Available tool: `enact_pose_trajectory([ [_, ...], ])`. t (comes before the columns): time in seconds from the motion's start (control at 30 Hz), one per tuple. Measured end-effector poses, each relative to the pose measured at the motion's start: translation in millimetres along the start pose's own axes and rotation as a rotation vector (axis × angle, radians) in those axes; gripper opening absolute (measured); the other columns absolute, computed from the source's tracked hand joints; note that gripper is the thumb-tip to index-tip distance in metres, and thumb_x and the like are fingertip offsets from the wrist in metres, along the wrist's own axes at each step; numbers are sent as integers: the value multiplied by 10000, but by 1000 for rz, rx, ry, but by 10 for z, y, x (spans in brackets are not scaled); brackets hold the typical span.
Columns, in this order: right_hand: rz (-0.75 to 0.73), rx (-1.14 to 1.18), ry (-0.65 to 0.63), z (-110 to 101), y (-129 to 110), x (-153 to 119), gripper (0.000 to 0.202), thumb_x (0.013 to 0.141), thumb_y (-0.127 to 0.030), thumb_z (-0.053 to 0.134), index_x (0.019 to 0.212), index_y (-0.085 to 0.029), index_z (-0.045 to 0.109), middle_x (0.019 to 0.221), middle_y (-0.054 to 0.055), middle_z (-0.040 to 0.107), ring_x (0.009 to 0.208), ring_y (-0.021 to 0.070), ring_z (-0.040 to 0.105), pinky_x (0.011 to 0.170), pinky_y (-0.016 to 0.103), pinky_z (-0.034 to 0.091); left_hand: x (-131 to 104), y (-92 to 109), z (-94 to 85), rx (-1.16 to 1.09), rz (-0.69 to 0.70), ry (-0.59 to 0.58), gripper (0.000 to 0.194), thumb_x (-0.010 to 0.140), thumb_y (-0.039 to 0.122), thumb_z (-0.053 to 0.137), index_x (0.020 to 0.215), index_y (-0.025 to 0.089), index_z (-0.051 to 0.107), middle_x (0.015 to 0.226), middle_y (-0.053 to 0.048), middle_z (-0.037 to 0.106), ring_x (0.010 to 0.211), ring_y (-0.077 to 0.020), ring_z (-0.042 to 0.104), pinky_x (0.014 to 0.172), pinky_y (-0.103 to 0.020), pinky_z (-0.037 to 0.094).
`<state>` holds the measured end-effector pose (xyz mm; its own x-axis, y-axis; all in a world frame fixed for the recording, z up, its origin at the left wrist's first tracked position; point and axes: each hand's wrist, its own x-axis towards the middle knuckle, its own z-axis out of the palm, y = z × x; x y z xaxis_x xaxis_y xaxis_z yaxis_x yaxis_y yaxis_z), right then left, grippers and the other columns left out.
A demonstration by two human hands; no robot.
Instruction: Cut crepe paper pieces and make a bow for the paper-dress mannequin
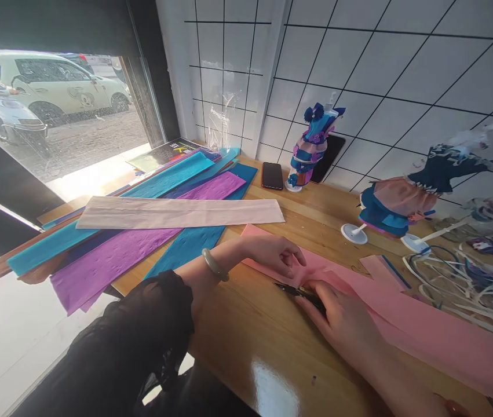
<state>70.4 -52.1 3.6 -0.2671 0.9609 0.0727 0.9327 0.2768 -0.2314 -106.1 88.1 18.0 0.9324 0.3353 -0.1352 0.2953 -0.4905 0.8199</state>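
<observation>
A long strip of pink crepe paper (437, 324) runs across the table from the middle to the right edge. The curled fingers of my left hand (272, 252), with a pale bangle on its wrist, press together on the paper near its left end. My right hand (337, 313) is closed around dark scissors (289, 289), whose tips point left along the near edge of the pink paper. Its fingers hide most of the handles. Part of the pink paper is raised in a fold beside both hands.
Crepe strips in white (185, 213), purple (116, 263) and teal (46, 249) overlap at the left, some overhanging the table edge. Behind stand a phone (272, 176) and dressed doll figures (316, 145) on stands. Tangled white strips (459, 284) and paper scraps (385, 272) lie right.
</observation>
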Motion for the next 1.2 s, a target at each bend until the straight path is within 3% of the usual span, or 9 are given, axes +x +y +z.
enact_pose_trajectory([
  [0.4,-72,-56,63,13,-22,44,277,899,-389,388,947,-184,567,854,80,697,735,232,656,577,346,491,33,-51,13,-21,7,-9,396,728,243,620,1116,193,555,776,35,589,689,-79,525,631,-187,385],
  [0.63,-38,-48,9,6,-21,19,294,905,-394,376,964,-173,561,878,75,700,749,226,659,585,349,497,-19,7,-29,42,-20,12,438,716,328,638,1127,199,557,837,16,583,748,-97,525,668,-199,393],
  [0.77,-11,-27,11,-16,-28,-4,288,889,-417,409,987,-191,558,951,58,698,815,217,662,628,345,513,-100,7,-149,186,-122,22,523,669,434,660,1126,201,559,883,-4,591,782,-133,532,659,-227,393],
  [1.0,-25,-8,37,-9,-66,39,294,878,-419,422,984,-185,566,973,72,697,834,225,664,640,349,524,-139,-30,-224,150,-104,-40,413,690,287,641,1085,180,583,831,3,622,748,-121,546,638,-216,395],
  [1.2,-14,9,35,11,-96,79,314,879,-427,413,999,-187,575,950,87,705,806,238,673,609,349,524,-121,-10,-204,111,-54,40,363,705,247,634,1062,187,602,815,12,611,736,-110,540,655,-212,396],
])
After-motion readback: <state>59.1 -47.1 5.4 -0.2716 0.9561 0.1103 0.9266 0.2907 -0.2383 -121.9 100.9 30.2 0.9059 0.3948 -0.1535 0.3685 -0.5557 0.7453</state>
